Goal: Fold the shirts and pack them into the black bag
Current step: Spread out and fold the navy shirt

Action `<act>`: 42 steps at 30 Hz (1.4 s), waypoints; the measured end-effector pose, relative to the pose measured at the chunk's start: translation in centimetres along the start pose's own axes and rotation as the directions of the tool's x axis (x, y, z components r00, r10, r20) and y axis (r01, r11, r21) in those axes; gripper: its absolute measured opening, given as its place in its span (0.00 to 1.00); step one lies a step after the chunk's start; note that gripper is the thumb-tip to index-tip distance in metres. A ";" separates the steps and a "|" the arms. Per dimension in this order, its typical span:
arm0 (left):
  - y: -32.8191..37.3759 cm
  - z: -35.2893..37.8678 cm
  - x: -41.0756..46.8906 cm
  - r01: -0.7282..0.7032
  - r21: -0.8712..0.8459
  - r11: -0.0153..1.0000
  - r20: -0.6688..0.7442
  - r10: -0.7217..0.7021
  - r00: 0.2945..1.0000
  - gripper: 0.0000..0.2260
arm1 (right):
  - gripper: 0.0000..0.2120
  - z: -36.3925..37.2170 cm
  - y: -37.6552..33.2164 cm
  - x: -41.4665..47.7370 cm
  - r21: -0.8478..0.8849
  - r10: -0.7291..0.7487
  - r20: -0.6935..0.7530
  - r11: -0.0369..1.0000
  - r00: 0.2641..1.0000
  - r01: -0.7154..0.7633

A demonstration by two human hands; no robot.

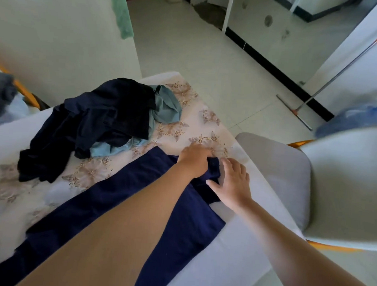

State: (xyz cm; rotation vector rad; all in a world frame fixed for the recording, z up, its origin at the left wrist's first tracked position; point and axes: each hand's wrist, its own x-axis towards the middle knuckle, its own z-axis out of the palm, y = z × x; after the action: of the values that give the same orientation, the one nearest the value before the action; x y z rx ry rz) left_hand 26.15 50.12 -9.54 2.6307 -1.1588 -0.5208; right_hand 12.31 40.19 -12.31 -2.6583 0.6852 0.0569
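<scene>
R hand (231,183) lies flat w/ fingers straight and spread on the end part of the navy shirt (107,200); it presses and holds nothing. L hand (194,159), just beside it on the far side, rests on the same part, but its fingertips are hidden, so I cannot tell if it pinches the fabric or only pushes. Between the two hands a small dark fold stands up.

From the hands the shirt runs back toward the person, spread on the table (179,125) w/ flowered cover. Beyond the L hand, to its left, is a pile of unfolded clothes (102,121), dark and light blue. Just right of the R hand is the table edge, then a grey chair (274,174). Black bag: not in view.

Risks, in my judgement: this part is near the edge, so a strong pull to the right may drag cloth off the table. If only one hand fixes it, the fold can go crooked, w/ wrinkles locked in.
</scene>
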 end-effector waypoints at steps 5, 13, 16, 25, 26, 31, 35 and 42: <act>-1.8 -3.4 -2.4 0.028 -0.353 0.935 -0.088 -0.064 0.994 0.15 | 0.18 -0.9 -0.5 0.8 0.156 -0.015 0.128 0.988 0.992 -0.005; -6.6 -6.1 -9.2 0.065 -0.280 0.958 -0.133 -0.105 0.986 0.16 | 0.10 -5.3 -5.0 -2.8 0.175 -0.204 0.160 0.969 0.966 0.175; -8.7 -5.9 -12.3 0.048 -0.044 0.998 0.124 -0.043 0.991 0.22 | 0.08 -6.0 -7.0 -4.7 0.145 -0.329 0.386 0.944 0.862 0.296; -7.1 -2.6 -12.6 0.189 -0.011 0.982 -0.048 -0.189 0.981 0.21 | 0.05 -2.8 -7.9 -4.9 0.110 -0.086 0.258 0.992 0.962 0.059; -6.6 -2.4 -11.7 0.133 0.041 0.990 -0.073 -0.130 0.989 0.24 | 0.07 -2.3 -7.6 -4.8 0.103 -0.054 0.244 0.994 0.968 0.030; -5.3 -2.1 -7.7 -0.245 0.481 0.842 0.108 0.221 0.969 0.28 | 0.14 -0.4 -6.6 -5.5 0.054 -0.032 0.307 0.998 0.951 0.016; -6.3 -3.4 -6.6 -0.225 0.629 0.744 0.118 0.195 0.974 0.18 | 0.13 0.3 -5.4 -5.1 0.103 -0.062 0.253 0.994 0.966 0.037; -7.1 -1.8 -8.4 0.074 0.428 0.901 -0.166 -0.003 0.986 0.24 | 0.19 0.0 -4.5 -3.3 -0.046 -0.039 0.129 0.998 0.991 0.045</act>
State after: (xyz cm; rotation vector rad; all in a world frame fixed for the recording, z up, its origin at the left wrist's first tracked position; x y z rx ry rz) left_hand 26.41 61.20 -8.35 2.9999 -1.2960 -0.0476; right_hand 11.52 45.34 -10.16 -2.6869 0.5929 0.2333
